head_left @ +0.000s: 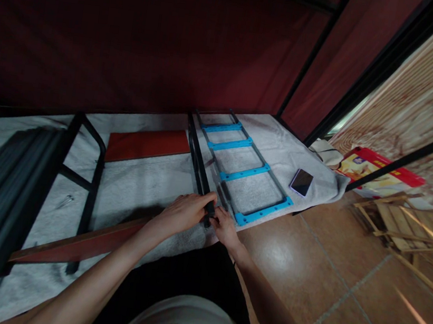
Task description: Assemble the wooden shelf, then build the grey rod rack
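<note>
My left hand [188, 211] is closed around the near end of a long black metal bar [198, 167]. Touching the same end from the right, my right hand [224, 225] has its fingers pressed to the bar. Just right of the bar lies a frame of grey rods with several blue crosspieces [244, 172]. To the left, a red-brown board [149, 145] lies at the back. Another red board [81, 244] stands on edge near me, partly behind my left forearm, beside a black tubular frame [78, 178].
Grey corrugated material [8, 198] fills the far left. A phone [301, 183] lies on the grey cloth [282, 144] at right. Beyond the cloth's edge are a tiled floor [329, 272], a wooden folding piece [411, 225] and a red-and-yellow box [378, 170]. Dark red fabric hangs behind.
</note>
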Demonstrator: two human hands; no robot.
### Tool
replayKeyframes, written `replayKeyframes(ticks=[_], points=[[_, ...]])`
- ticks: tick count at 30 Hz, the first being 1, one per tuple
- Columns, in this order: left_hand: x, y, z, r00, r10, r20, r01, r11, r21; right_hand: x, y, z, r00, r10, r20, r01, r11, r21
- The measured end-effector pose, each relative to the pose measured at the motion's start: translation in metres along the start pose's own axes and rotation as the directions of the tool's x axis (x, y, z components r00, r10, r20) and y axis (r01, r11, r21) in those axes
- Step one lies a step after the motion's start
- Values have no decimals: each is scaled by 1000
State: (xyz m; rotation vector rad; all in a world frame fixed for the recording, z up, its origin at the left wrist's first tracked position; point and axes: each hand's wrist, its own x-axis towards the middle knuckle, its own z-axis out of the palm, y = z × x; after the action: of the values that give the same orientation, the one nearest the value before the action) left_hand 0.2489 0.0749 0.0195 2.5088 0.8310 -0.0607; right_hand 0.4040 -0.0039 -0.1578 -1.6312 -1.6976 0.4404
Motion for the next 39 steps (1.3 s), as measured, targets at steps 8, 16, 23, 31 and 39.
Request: replayKeyframes(ticks=[8, 16, 23, 31, 39], points=[[0, 0, 0, 1000, 7, -2, -7, 1000, -11, 0, -1, 0, 1000, -9, -10, 9, 1000, 15], [0, -1, 2, 1000, 13, -19, -14, 1000, -5, 0, -2, -1, 1000, -5, -16, 5, 1000, 9], [0, 1, 0, 1000, 6, -10, -6, 1000, -7, 0, -2, 0, 1000, 20, -2, -20, 999, -27], [-1, 1, -1, 1000, -2, 6, 2, 1000, -10, 0, -3, -2, 1000, 7, 28, -7, 1000, -12], [-1, 4, -3, 1000, -9, 10, 9, 1000, -19, -1, -1, 0, 1000, 3, 12, -3, 1000, 15]])
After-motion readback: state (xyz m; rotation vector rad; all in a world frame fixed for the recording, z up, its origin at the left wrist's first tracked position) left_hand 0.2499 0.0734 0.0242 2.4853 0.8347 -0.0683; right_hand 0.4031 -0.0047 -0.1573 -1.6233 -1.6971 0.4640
